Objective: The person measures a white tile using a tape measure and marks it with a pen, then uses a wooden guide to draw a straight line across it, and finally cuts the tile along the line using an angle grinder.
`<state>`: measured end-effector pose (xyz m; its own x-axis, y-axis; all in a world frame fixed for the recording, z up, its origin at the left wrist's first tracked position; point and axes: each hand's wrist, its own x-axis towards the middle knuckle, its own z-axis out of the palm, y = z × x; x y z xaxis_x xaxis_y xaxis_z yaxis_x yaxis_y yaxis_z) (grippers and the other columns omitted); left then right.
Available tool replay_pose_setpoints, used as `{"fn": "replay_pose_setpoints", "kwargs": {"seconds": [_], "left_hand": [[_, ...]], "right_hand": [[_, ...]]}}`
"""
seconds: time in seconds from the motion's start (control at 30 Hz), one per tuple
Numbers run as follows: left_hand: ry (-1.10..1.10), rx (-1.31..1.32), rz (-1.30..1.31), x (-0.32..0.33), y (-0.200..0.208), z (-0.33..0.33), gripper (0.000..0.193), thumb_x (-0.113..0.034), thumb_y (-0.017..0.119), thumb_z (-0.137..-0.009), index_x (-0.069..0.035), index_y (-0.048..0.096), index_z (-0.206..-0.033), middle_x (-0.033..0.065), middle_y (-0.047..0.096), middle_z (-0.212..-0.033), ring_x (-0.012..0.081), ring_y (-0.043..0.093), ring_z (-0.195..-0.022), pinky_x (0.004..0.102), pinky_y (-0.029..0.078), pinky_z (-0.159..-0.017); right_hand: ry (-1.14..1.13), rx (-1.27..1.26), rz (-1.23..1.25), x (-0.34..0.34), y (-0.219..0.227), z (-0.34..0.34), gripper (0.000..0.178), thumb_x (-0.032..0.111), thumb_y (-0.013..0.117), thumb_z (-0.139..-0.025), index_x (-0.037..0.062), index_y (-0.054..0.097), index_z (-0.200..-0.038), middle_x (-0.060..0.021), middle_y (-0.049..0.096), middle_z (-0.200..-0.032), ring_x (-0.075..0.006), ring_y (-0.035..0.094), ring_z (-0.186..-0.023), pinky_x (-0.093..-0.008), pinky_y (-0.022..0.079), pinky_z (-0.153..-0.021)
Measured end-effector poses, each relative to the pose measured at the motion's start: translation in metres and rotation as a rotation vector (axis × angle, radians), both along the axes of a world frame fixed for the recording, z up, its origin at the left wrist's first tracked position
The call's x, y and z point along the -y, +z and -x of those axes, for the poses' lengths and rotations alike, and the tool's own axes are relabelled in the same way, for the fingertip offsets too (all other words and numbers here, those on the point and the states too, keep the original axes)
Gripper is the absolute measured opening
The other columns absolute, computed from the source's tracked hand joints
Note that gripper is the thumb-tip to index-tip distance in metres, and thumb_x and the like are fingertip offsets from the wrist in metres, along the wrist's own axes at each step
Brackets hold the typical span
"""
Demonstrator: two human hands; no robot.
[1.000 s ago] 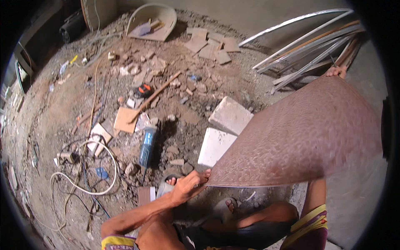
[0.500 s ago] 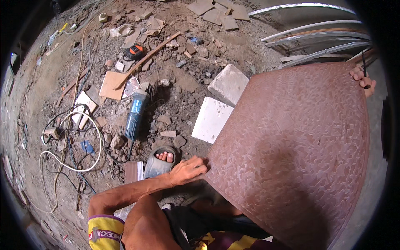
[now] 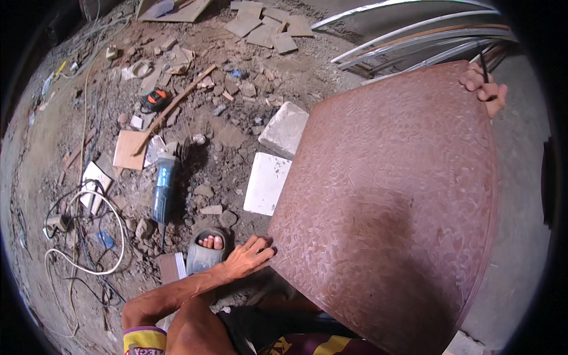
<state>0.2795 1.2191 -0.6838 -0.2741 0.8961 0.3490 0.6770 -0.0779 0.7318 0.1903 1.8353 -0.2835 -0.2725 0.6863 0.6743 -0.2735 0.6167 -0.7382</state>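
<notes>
A large reddish-brown tile point(image 3: 378, 171) with a mottled, veined pattern slants in front of me, covering the middle and right. My left hand point(image 3: 251, 257) is closed on its near left corner, fingers curled over the edge. At the far right corner, my right hand point(image 3: 486, 92) grips the tile's edge, with its fingertips showing and the rest of the hand hidden behind. A thin black stick, perhaps a pen or pencil point(image 3: 483, 64), juts up between the right hand's fingers. Two white blocks point(image 3: 265, 182) lie beside the tile's left edge, partly covered by it.
A blue angle grinder point(image 3: 164, 189) lies on rubble left of the blocks. Beyond it are an orange-black tape measure point(image 3: 155, 99) and a wood strip point(image 3: 177, 106). Coiled cables point(image 3: 121, 236) spread at left. Curved metal-edged strips point(image 3: 414, 41) stand far right. My sandalled foot point(image 3: 207, 248) is near the left hand.
My view has shifted, so the ground things sit lower and further left. The tile's far edge and my right hand have moved farther away and upward. Both hands keep their grip.
</notes>
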Motion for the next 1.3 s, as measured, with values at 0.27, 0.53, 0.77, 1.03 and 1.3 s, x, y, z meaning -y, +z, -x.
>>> {"fn": "replay_pose_setpoints", "kwargs": {"seconds": [0.27,0.53,0.77,1.03,1.3], "left_hand": [[0.187,0.484,-0.178,-0.006,0.016,0.037,0.029,-0.012,0.080,-0.094,-0.006,0.063,-0.116,0.0125,0.070,-0.108,0.0248,0.071,-0.091,0.0363,0.057,-0.076],[0.438,0.974,0.028,0.007,0.068,0.107,0.036,0.003,0.076,-0.097,0.000,0.053,-0.124,0.0100,0.070,-0.113,0.0137,0.068,-0.103,0.0309,0.057,-0.088],[0.395,0.960,0.269,-0.001,0.054,0.124,0.034,0.001,0.077,-0.097,0.000,0.054,-0.122,0.0108,0.070,-0.111,0.0149,0.069,-0.100,0.0329,0.059,-0.089],[0.339,1.005,0.359,-0.048,0.081,0.232,0.027,-0.010,0.077,-0.099,0.000,0.065,-0.121,0.0100,0.076,-0.110,0.0179,0.073,-0.100,0.0371,0.062,-0.091],[0.304,0.727,0.508,-0.119,0.083,0.346,0.037,-0.025,0.080,-0.097,0.002,0.069,-0.121,0.0096,0.077,-0.093,0.0159,0.073,-0.077,0.0319,0.059,-0.073]], "right_hand": [[0.061,-0.062,-0.006,-0.013,-0.010,-0.036,0.053,0.047,0.060,-0.109,0.0079,0.066,-0.074,-0.0029,0.057,-0.065,-0.0166,0.055,-0.063,-0.0318,0.049,-0.066],[-0.574,0.484,-0.104,0.014,-0.110,-0.027,0.073,0.067,0.066,-0.098,-0.0045,0.077,-0.089,-0.0096,0.070,-0.076,-0.0206,0.065,-0.076,-0.0367,0.051,-0.076],[-0.461,0.965,-0.009,-0.023,-0.214,-0.027,0.078,0.074,0.064,-0.094,-0.0020,0.081,-0.092,-0.0193,0.078,-0.085,-0.0361,0.075,-0.087,-0.0446,0.055,-0.085],[-0.639,1.183,0.160,-0.100,-0.325,-0.098,0.097,0.084,0.062,-0.088,-0.0073,0.077,-0.118,-0.0253,0.078,-0.114,-0.0418,0.071,-0.111,-0.0417,0.052,-0.104],[-0.321,1.104,0.390,-0.030,-0.285,-0.164,0.078,0.075,0.071,-0.090,0.0009,0.082,-0.113,-0.0140,0.079,-0.106,-0.0228,0.073,-0.098,-0.0347,0.054,-0.094]]}}
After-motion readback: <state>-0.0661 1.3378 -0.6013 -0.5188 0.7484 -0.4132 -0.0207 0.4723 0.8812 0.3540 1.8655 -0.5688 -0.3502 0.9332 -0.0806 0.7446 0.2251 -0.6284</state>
